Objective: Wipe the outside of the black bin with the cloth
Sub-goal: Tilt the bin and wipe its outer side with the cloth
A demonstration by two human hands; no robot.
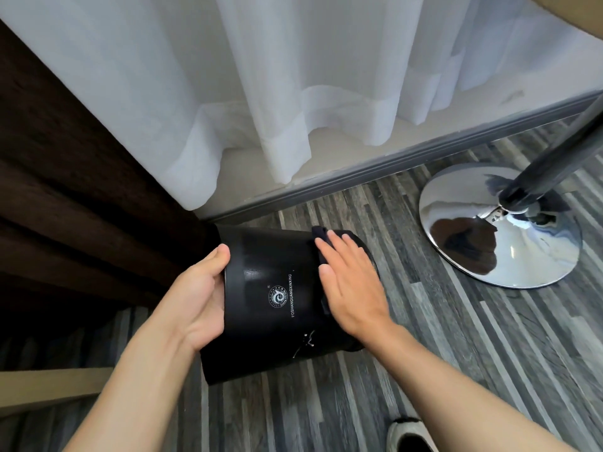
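A round black plastic bin [274,298] lies tilted above grey striped wood floor [456,353]. The left hand [199,295] grips its rim; the right hand [350,282] presses a dark cloth [321,238] flat against its side.

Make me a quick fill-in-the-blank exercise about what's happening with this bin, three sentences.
1. The left hand steadies the black bin by gripping its ____.
2. The right hand presses a dark ____ flat against the bin's side.
3. The shiny chrome stand base rests on the ____.

Missing words: rim; cloth; floor
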